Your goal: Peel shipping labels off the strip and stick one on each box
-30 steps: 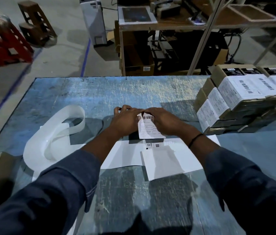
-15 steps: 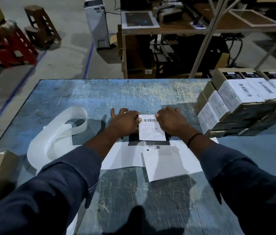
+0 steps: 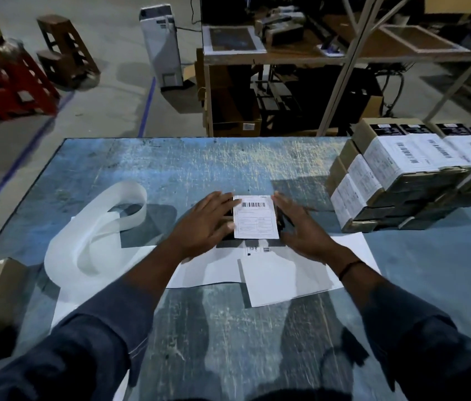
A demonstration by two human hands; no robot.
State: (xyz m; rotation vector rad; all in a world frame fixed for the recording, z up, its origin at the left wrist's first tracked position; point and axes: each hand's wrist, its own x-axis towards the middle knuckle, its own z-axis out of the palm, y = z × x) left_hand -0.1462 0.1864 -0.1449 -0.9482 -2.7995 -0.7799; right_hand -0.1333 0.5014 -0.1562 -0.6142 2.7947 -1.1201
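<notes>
Well, looks like the press-down step on one box. Seeing a white paper shipping label with a barcode [image 3: 256, 217] lying flat on top of a small dark cardboard box [image 3: 230, 243], mid-way across the scratched blue metal table [image 3: 199, 169]. Nothing gripped: left hand [image 3: 205, 224] spread flat with straight fingers, touching the label's left edge and the box top; right hand [image 3: 303, 233] likewise open, fingers straight, laid along the box's right side, just beside the label. Can't confirm full adhesion at the corners, too dim for that.

Judging by the layout, somewhere partway through the job: got a stack of tan-and-dark boxes already wearing white labels [image 3: 402, 180] off to the right, well apart from the hands, plus a long glossy white backing strip curled in a loop [image 3: 89, 235] to the left and flat white paper sheets [image 3: 283, 279] just in front of the box. Remaining labels: hard to spot from here.

Next up, probably: rub out any bubbles, shift this box over to the stack, then fetch a fresh label off the strip. Needs a clean pinch on one corner and a slow peel, otherwise risking a crease or a label folding onto itself.
</notes>
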